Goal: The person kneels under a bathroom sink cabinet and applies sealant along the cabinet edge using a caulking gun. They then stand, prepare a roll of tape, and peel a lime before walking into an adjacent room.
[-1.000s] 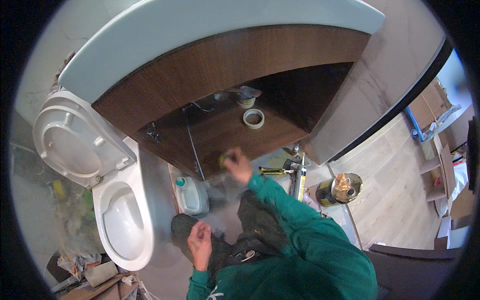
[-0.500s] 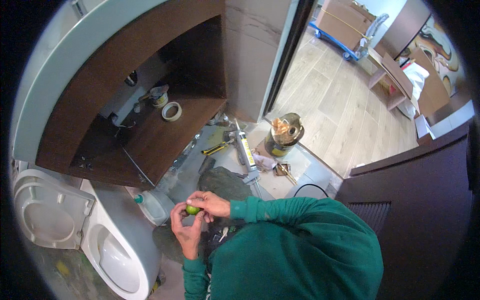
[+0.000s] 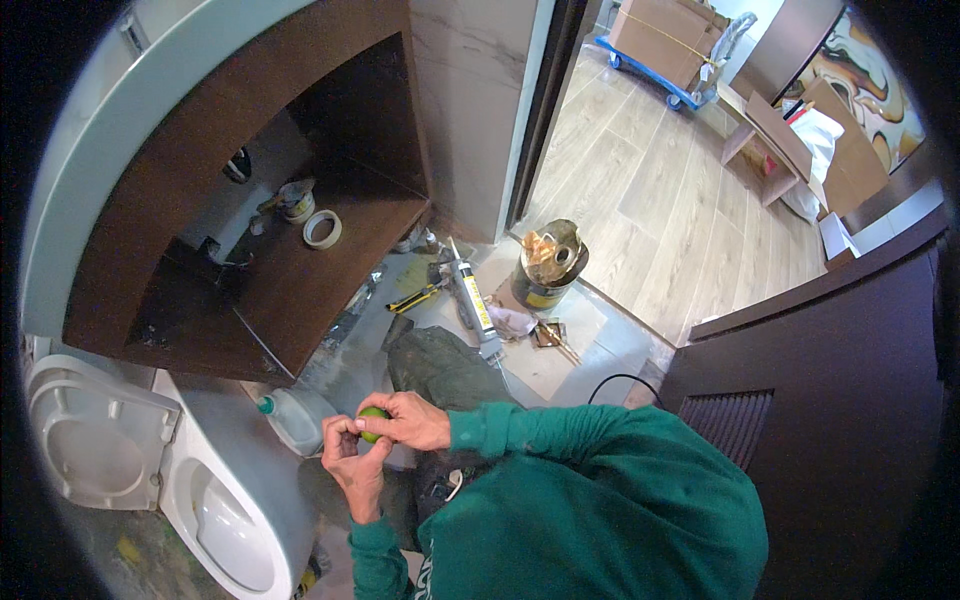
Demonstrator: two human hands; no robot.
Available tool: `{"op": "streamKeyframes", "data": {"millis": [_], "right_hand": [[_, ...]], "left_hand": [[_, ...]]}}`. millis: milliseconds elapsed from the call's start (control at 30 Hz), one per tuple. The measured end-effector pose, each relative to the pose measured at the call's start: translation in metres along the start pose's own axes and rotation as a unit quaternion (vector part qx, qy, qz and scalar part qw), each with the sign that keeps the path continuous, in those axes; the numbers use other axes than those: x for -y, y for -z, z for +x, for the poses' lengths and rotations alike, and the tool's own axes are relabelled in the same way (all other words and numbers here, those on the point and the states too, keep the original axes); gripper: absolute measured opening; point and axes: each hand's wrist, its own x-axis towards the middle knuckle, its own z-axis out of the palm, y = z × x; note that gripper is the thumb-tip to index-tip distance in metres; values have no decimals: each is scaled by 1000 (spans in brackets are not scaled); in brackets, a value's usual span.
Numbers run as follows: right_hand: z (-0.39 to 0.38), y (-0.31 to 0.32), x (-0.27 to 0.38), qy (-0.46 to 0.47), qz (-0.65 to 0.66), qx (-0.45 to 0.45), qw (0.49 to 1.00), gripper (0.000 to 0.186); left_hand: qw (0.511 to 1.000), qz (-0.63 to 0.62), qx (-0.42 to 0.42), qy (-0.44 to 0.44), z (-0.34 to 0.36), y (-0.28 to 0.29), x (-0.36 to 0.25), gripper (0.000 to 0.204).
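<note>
A small round green fruit [image 3: 374,421], lime-like in look, is held between both hands above my lap. My left hand [image 3: 355,467] grips its left side with bent fingers and thumb. From the right, my right hand [image 3: 415,421] has its thumb and fingers closed on the same fruit. Much of the fruit is covered by the fingers. Beyond my knee lies a caulking gun [image 3: 473,303] with a sealant tube, beside a yellow-and-black utility knife [image 3: 416,297]. A clear bottle with a teal cap [image 3: 298,421] rests left of my hands.
A white toilet [image 3: 225,520] with its lid raised stands at the left. Ahead, a brown vanity cabinet [image 3: 330,290] holds a tape roll [image 3: 322,230]. A dirty bucket [image 3: 546,288] sits by the doorway. A dark door [image 3: 830,370] is on the right, a loaded blue trolley [image 3: 640,68] beyond.
My hands and the fruit have shifted slightly left and down in the picture, and the surroundings slid left as the view turned. Both hands still hold the fruit, with the fingers a little rearranged.
</note>
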Motion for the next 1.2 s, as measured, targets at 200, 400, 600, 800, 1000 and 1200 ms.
{"op": "streamKeyframes", "data": {"millis": [200,400,600,800,1000,1200], "right_hand": [[-6,21,-11,-67,67,-6,995,38],[-19,53,5,-77,70,-46,994,39],[-21,61,1,14,41,-42,998,40],[-14,63,3,1,78,-22,997,41],[-17,100,18,-176,179,86,964,33],[-21,113,9,-83,94,189,974,31]], "left_hand": [[994,91,14,-50,1,-25,-3,39],[978,180,21,-101,11,-64,-21,42],[989,130,30,-72,17,-74,-27,36],[988,153,-19,-8,5,-83,-48,36],[940,323,-53,-98,2,-106,-72,40],[960,278,0,-46,-9,-109,-77,41]]}}
